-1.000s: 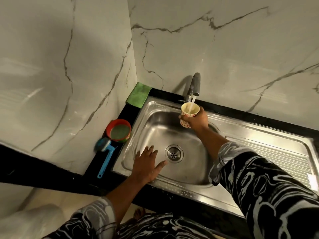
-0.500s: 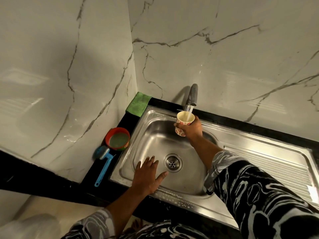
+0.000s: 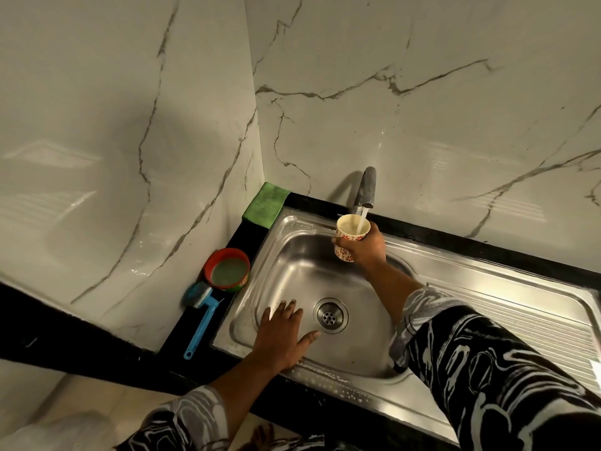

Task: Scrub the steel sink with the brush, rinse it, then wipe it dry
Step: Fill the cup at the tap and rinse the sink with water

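Marble corner, steel sink | right hand holds cup under tap

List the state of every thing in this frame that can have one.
tap, running
cup, upright under the tap, taking water
right hand, holds the cup
left hand, flat on the sink, fingers spread
brush, lying untouched on the counter
green cloth, lying flat in the corner
red tub, open-topped
drain, unplugged
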